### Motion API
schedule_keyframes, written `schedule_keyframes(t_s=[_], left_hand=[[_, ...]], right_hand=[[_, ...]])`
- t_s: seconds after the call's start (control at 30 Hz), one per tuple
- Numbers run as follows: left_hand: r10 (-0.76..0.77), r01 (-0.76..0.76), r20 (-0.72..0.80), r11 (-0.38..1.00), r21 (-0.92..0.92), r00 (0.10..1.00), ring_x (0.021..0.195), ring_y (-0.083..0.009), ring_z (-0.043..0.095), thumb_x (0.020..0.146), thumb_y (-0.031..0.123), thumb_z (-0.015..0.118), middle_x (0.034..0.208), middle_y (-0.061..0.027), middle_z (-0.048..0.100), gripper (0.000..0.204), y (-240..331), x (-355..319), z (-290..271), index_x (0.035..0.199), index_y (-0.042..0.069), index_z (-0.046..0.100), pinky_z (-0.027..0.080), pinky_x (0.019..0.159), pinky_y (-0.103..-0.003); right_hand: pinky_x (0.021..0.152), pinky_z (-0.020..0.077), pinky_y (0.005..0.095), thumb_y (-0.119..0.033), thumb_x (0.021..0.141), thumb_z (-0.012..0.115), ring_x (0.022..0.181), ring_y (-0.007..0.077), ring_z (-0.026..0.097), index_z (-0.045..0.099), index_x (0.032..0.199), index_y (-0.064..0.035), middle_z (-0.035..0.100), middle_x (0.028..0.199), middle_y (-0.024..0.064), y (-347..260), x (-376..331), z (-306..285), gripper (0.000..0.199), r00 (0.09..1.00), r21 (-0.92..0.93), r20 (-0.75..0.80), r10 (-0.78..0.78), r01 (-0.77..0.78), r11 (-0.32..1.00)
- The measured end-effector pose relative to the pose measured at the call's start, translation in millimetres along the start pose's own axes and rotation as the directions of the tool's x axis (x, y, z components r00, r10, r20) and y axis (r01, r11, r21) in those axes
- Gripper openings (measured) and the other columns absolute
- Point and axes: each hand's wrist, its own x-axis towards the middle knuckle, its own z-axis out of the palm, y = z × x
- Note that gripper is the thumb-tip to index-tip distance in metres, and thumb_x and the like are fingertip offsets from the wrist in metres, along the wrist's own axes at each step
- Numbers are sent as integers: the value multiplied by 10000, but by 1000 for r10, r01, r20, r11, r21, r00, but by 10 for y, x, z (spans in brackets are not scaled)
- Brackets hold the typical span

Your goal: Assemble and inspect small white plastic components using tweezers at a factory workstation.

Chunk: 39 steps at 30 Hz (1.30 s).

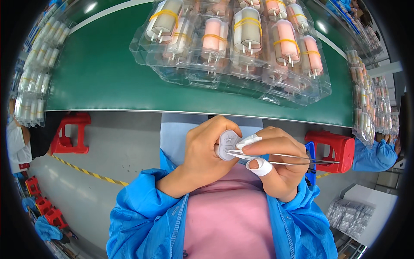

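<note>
My left hand (200,153) is wrapped round a pale twin-barrelled tube (227,140), its figure-eight end turned up toward me. Most of the tube's length is hidden in that hand. Metal tweezers (323,162) are gripped between the fingers and thumb of my right hand (280,166). Their tips touch or hover just over the near round of the tube's end; I cannot tell which. White tape wraps the right thumb and a finger. Both hands are in front of my chest, near the table's edge.
Clear plastic trays (185,71) on the green table (99,82) hold several pink, grey and white tubes bound with yellow bands. More filled trays (32,93) stand at the left and right. Red stools (77,134) stand beyond both sides, with other people nearby.
</note>
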Motion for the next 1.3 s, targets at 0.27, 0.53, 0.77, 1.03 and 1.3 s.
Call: schedule_keyframes(t_s=[0.27, 0.53, 0.77, 1.03, 1.3], left_hand=[[39, -37, -32, 998, 53, 999, 595, -247, 565, 584, -29, 746, 694, -82, 558, 275, -9, -2, -5, 775, 50, 566, 419, 502, -324], [64, -59, -59, 995, 81, 996, 574, -253, 548, 581, -16, 749, 673, -81, 537, 272, -29, -3, 20, 759, 55, 555, 402, 489, -332], [62, -56, -48, 992, 112, 997, 574, -259, 547, 580, -11, 749, 669, -81, 534, 272, -43, -8, 15, 754, 54, 551, 401, 489, -333], [60, -54, -49, 993, 107, 997, 578, -263, 558, 579, -17, 741, 673, -85, 543, 267, -25, -4, 16, 754, 52, 552, 412, 491, -335], [82, -76, -41, 989, 123, 996, 569, -216, 547, 615, 53, 762, 672, -75, 546, 254, -71, -19, 14, 756, 47, 550, 402, 490, -309]], right_hand=[[637, 536, 284, -29, 691, 761, 731, 227, 675, 700, 844, -6, 688, 822, 111, -4, 32, 27, 166, 1000, -32, 7, -26, 26, 999], [614, 534, 281, -27, 691, 758, 703, 227, 676, 699, 827, -7, 688, 793, 108, 22, 22, 13, 150, 999, -40, 12, -35, 36, 999], [605, 532, 277, -28, 692, 755, 698, 222, 674, 701, 828, -10, 686, 790, 111, 37, 28, 22, 147, 1000, -45, 2, -25, 26, 999], [603, 531, 278, -13, 687, 752, 694, 224, 673, 700, 833, -7, 684, 797, 118, 52, 18, 4, 156, 999, -13, 9, -43, 43, 999], [584, 517, 292, -23, 682, 747, 671, 247, 657, 689, 826, -12, 673, 787, 124, 82, 27, 12, 156, 991, -106, 68, -112, 119, 987]])
